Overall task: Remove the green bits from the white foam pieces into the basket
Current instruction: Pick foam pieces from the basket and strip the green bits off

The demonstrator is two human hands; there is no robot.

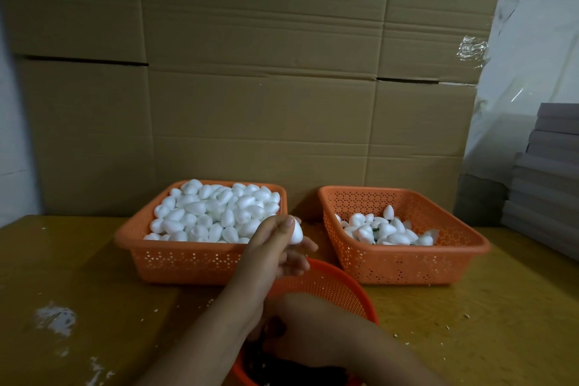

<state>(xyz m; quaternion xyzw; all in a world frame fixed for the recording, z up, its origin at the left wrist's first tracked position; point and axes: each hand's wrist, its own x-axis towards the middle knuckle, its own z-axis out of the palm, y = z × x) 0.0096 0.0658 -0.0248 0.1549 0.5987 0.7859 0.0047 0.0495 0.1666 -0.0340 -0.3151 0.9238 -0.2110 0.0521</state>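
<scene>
So the foam egg [295,234] is pinched in the left hand [275,247], thumb and fingertips curled round it, long axis roughly upright with the pointy end down. It's up above the far rim of the round orange basket [329,288], between the full left tray [188,257] behind it and the sparser right tray [407,263], where a few green bits [376,230] show among the pieces. The right hand [282,326] is down inside the round basket, crossing under the left wrist; can't tell if it's gripping anything, it's too dark in there. I'd guess the clean egg goes to the left tray, which is closer to that hand.
</scene>
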